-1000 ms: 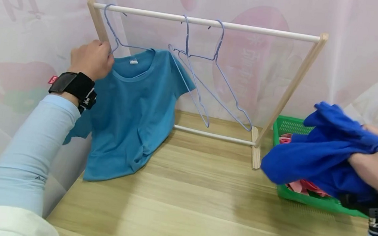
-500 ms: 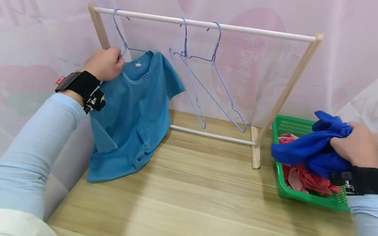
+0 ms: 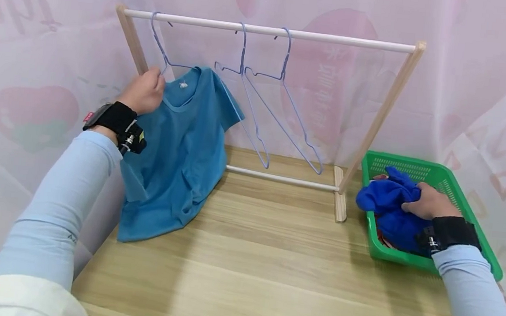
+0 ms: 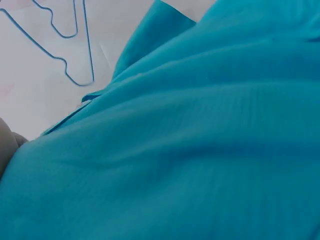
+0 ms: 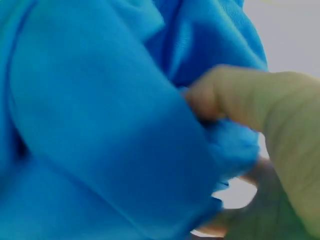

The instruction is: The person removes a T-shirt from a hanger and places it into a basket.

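A teal T-shirt (image 3: pixel 177 146) hangs from a blue wire hanger (image 3: pixel 161 44) at the rack's left end, its hem reaching the table. My left hand (image 3: pixel 143 93) grips the shirt's shoulder at the hanger's arm; the fingertips are partly hidden. In the left wrist view the teal cloth (image 4: pixel 175 150) fills most of the picture. On the right, my right hand (image 3: pixel 431 204) holds a bunched blue garment (image 3: pixel 389 197) at the green basket (image 3: pixel 475 202). The right wrist view shows thumb and fingers pinching its fabric (image 5: pixel 100 100). What kind of garment it is cannot be told.
The rack has a white top bar (image 3: pixel 335 39) and wooden posts (image 3: pixel 383 114). Two bare wire hangers (image 3: pixel 267 74) hang mid-bar. Pale wood tabletop (image 3: pixel 271 260) lies in front. A printed white curtain (image 3: pixel 469 61) stands behind and at both sides.
My right hand has moved left and down with the blue garment, into the basket. The left hand and T-shirt shifted slightly right, then stayed. Reddish cloth in the basket is now mostly covered.
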### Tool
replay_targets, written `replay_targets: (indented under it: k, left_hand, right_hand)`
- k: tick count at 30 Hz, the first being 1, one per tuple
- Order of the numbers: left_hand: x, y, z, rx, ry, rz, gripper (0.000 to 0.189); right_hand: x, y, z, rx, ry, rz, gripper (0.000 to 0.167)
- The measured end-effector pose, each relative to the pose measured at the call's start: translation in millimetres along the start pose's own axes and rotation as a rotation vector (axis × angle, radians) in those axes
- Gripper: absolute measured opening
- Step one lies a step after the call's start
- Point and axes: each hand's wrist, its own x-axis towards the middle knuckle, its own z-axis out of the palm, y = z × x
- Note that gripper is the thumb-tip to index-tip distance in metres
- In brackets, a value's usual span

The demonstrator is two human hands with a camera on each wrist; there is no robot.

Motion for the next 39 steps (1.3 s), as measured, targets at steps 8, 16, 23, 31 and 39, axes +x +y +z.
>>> replay_targets:
  k: [8, 16, 23, 31, 39]
  left_hand:
    - [-0.8, -0.6, 0.3, -0.036, 0.103, -0.029, 0.041]
    - [-5.7, 11.7, -26.1, -0.032, 0.190, -0.029, 0.038]
    - [-28.2, 26.2, -68.8, -0.017, 0.213, -0.047, 0.038]
    - [-57.4, 43.8, -71.6, -0.038, 0.217, -0.012, 0.035]
    - [-73.3, 49.8, 9.9, -0.225, 0.233, 0.072, 0.030]
  right_hand:
    - [-19.5, -28, -14, -0.051, -0.084, -0.003, 0.098]
    - [-53.9, -80, -12, -0.046, 0.116, -0.002, 0.085]
    - [-80.8, -129, -3, -0.188, 0.127, -0.172, 0.075]
    - [-106.5, -163, 16, -0.261, 0.155, -0.366, 0.058]
    - [-116.1, -194, 47, -0.216, 0.241, -0.527, 0.044]
